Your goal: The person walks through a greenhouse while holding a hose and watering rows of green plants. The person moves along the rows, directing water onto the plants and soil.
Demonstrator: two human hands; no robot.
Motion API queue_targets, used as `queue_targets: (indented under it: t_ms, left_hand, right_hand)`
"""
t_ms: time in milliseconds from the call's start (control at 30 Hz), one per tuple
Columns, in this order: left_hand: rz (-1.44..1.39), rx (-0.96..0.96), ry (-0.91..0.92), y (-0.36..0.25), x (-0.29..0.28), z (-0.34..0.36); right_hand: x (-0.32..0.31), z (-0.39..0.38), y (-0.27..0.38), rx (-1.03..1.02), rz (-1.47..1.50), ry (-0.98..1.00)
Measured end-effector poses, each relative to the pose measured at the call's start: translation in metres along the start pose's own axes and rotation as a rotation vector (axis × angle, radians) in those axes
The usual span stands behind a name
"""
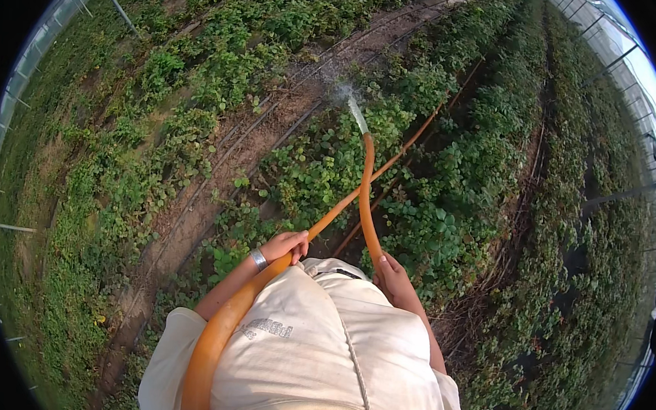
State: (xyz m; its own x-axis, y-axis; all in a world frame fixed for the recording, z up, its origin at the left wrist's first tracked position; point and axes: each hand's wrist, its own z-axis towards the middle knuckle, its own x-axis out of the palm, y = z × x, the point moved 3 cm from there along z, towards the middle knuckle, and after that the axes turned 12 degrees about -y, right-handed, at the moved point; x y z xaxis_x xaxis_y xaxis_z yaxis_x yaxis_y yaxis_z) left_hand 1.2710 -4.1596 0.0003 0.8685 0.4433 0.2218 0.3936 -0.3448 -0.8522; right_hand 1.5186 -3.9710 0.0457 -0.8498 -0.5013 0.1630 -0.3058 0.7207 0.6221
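Note:
An orange hose [367, 215] runs through both my hands. My left hand [291, 245], with a silver band on its wrist, is closed round the part that comes down over my left shoulder and slants away to the far right. Near the open end, my right hand [393, 275] grips the hose at my waist. The two lengths cross in front of me. From the hose's mouth a stream of water [357, 114] shoots forward and breaks into spray above the plants and bare soil.
Rows of low leafy green plants [446, 235] stretch ahead on both sides. Between them lies a brown soil path [234, 150] with thin dark pipes along it. The hose's far length lies among the plants to the right. Pale greenhouse walls with metal poles [115, 0] curve round both sides.

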Motion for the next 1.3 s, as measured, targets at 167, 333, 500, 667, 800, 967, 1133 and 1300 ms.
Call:
queue_targets:
  t_ms: [167, 333, 500, 667, 800, 967, 1133, 1300]
  left_hand:
    - [-0.003, 0.000, -0.004, 0.006, 0.000, 0.002]
    - [0.016, -0.027, 0.005, -0.001, 0.006, 0.004]
    - [-0.012, -0.029, -0.011, -0.001, 0.009, 0.005]
    - [-0.020, -0.019, -0.010, -0.003, 0.010, 0.003]
    - [-0.026, -0.008, -0.005, -0.002, 0.009, 0.002]
    - [-0.042, 0.010, -0.011, 0.003, 0.007, 0.002]
    - [-0.056, 0.008, -0.021, 0.004, 0.007, -0.002]
    - [-0.051, -0.004, -0.037, 0.003, 0.008, -0.003]
  right_hand:
    - [-0.011, -0.016, 0.026, -0.070, -0.023, -0.048]
    - [-0.015, -0.033, 0.061, -0.214, -0.100, -0.138]
    - [-0.009, -0.047, 0.085, -0.285, -0.102, -0.164]
    - [0.005, -0.043, 0.083, -0.294, -0.146, -0.104]
    - [0.012, -0.027, 0.070, -0.260, -0.221, -0.019]
    - [0.022, -0.018, 0.057, -0.192, -0.270, 0.053]
    - [0.029, -0.017, 0.045, -0.127, -0.226, 0.114]
    - [0.030, -0.021, 0.039, -0.088, -0.158, 0.128]
